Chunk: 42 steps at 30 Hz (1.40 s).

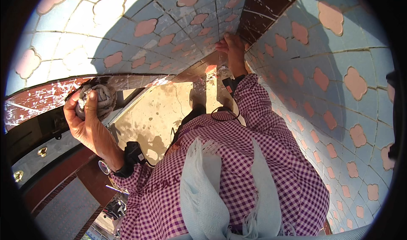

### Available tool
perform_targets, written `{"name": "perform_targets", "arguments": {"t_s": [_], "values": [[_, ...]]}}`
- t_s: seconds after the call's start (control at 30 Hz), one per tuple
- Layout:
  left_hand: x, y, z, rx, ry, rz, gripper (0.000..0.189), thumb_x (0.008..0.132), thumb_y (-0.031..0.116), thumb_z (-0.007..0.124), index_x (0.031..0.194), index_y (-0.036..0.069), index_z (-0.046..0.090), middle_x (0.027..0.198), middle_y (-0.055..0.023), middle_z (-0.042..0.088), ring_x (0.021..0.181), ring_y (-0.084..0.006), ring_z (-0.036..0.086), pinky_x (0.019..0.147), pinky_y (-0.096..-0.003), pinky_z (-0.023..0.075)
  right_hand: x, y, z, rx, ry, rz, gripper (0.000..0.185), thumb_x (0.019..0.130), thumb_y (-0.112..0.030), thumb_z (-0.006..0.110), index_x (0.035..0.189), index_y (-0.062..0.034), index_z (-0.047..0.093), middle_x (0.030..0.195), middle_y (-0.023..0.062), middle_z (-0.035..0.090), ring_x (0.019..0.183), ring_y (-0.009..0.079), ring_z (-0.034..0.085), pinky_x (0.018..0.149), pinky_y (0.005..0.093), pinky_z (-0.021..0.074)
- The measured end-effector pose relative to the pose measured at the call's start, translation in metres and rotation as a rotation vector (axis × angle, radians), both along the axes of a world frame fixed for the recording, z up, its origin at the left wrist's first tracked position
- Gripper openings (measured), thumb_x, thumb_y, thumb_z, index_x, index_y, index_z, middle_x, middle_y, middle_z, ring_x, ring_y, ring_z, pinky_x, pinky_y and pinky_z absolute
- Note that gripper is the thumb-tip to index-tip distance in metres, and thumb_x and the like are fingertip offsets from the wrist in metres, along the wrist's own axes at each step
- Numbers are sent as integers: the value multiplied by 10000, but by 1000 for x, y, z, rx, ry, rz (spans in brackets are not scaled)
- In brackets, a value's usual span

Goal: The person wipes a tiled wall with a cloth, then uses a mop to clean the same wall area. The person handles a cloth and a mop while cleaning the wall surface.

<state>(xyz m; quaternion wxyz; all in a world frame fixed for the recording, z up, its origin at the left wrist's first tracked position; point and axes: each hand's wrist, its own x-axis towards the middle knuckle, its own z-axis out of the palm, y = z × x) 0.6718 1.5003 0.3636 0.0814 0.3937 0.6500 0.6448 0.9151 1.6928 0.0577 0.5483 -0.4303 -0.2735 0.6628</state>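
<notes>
My left hand (90, 125) grips a wadded grey cloth (106, 97), thumb on top and fingers curled around its side. That hand is close to a dark red-brown border (38, 100) streaked with white, below the tiled wall on the left. My right hand (234, 49) is up by the corner, its fingers against or very near the blue tiled wall (178, 20); contact is hard to judge. Nothing shows in its grasp. Pink flower-shaped tiles (145, 27) are set among the blue ones, and white smears mark part of the wall.
A second tiled wall (337, 113) rises close on my right. A dark red-brown strip (270, 5) with white streaks runs up the corner. My feet stand on a stained concrete floor (162, 103). Furniture with brass-coloured knobs (42, 151) is at the left.
</notes>
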Motion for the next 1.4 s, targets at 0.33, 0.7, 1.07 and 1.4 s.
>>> {"name": "perform_targets", "arguments": {"t_s": [0.33, 0.7, 1.07, 1.4], "values": [[-3, 0, -1, -12, 3, -5, 178, 914, -2, 742, 1061, 43, 654, 999, -64, 704, 895, -112, 640, 834, -263, 539, 1, 4, -6, -66, 83, -16, 258, 1042, -301, 598, 1032, -43, 600, 896, 79, 647, 815, 273, 724, 780, 419, 624], [-4, 0, -1, -10, 29, -19, 180, 915, -3, 743, 1061, 42, 647, 1007, -54, 693, 912, -114, 630, 858, -261, 525, -2, -1, -9, -73, 171, -63, 232, 1045, -283, 590, 1023, -53, 585, 869, 64, 638, 822, 272, 720, 803, 464, 619], [0, 1, 0, -12, 34, -5, 181, 918, 1, 741, 1067, 40, 646, 1011, -62, 696, 908, -116, 634, 845, -259, 534, 0, 2, -7, -90, 168, -66, 233, 1054, -268, 573, 1022, -37, 567, 872, 72, 633, 820, 281, 716, 824, 489, 624], [-1, 0, -2, 0, 16, -14, 183, 916, -14, 736, 1067, 39, 645, 1020, -60, 696, 907, -112, 634, 842, -258, 533, -1, -1, -1, -77, 111, -71, 184, 1060, -212, 547, 1064, -28, 557, 911, 90, 629, 826, 280, 714, 830, 488, 626]]}}
